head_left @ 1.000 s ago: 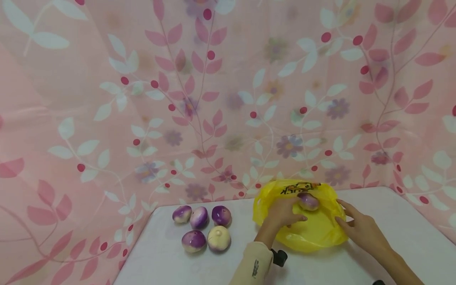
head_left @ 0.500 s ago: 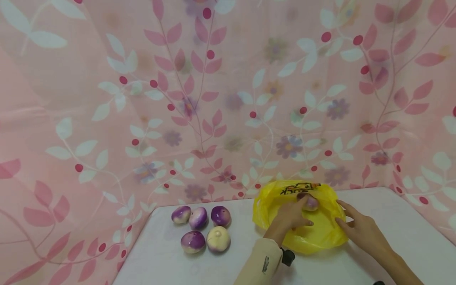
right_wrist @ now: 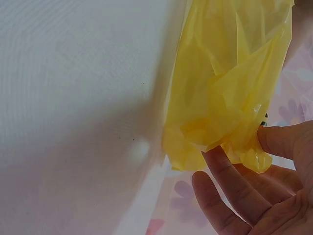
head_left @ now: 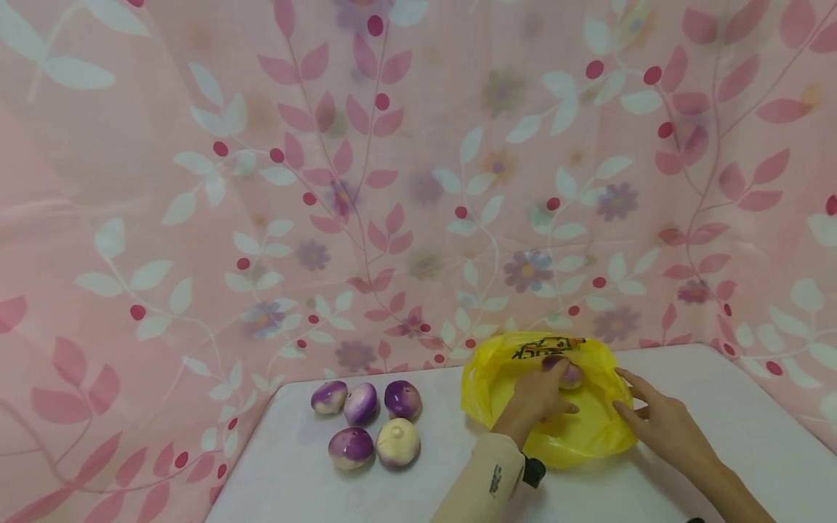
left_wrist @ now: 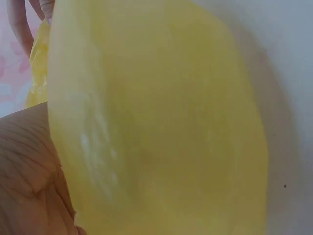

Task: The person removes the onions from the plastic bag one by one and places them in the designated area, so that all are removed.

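A yellow plastic bag (head_left: 582,436) with black print lies spread on the table, its mouth towards me. Inside it, against the back wall, sits one purple-and-white turnip (head_left: 571,377). My left hand (head_left: 539,396) reaches into the bag, fingers extended at the turnip and partly covering it, thumb held apart below. In the left wrist view, the bag's yellow film hides most of that hand; only part of the palm (left_wrist: 29,176) shows. My right hand (head_left: 667,421) holds the bag's right rim; the right wrist view shows bunched plastic (right_wrist: 239,142) between thumb and fingers.
Several purple-and-white turnips (head_left: 351,447) stand in a loose group on the left of the white table (head_left: 294,494). One pale turnip (head_left: 398,442) sits nearest the bag. A pink floral cloth (head_left: 418,181) hangs behind the table.
My left hand has moved right and deeper into the bag, covering more of the turnip there. That turnip stays about where it was. The right hand keeps its place on the rim.
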`<state>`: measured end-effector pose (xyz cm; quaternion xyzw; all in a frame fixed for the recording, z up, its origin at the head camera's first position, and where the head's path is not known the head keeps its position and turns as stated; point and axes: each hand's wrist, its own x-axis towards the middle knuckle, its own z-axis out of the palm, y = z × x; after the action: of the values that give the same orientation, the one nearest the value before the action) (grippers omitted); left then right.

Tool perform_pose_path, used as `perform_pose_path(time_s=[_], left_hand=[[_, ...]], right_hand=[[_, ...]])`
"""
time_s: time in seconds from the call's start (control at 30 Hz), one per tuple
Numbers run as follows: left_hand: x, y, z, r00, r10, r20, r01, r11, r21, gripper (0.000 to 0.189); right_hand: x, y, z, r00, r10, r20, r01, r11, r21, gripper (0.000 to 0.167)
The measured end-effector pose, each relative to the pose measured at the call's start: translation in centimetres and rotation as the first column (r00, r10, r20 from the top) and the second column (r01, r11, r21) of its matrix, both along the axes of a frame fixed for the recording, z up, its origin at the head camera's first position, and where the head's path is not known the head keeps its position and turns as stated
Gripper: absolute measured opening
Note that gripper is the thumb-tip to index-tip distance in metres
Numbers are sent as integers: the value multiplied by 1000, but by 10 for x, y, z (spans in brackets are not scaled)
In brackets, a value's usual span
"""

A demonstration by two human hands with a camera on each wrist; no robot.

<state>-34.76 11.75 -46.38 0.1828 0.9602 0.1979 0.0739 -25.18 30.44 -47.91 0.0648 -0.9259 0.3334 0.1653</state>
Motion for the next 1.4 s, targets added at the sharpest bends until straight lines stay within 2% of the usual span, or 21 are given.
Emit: perform_pose_path(time_s=[0.2,0.33,0.53,0.9,1.13,1.4], left_hand=[[-1,1,0,997,0,-82,-2,1000,-23,74],[1,2,0,994,6,-106,-9,1000,-28,71],[1,4,-2,990,23,-140,-32,997,-65,65],[0,2,-5,972,-33,-234,11,995,-95,56],[3,-3,-3,967,-29,-252,12,998,-70,52],[6,-5,3,974,2,-225,-21,996,-81,51]], right_hand=[[-2,-1,0,1000,3,-5,-3,1000,-5,60],[-2,-1,0,1000,2,19,-2,1000,-9,61],[-1,-1,-2,1000,0,7,0,1000,-11,61],[0,1,-3,1000,0,-30,0,1000,-9,59],[0,1,-4,1000,1,-28,-1,1000,1,59],[1,-2,-2,1000,2,-22,-2,1000,-5,59]])
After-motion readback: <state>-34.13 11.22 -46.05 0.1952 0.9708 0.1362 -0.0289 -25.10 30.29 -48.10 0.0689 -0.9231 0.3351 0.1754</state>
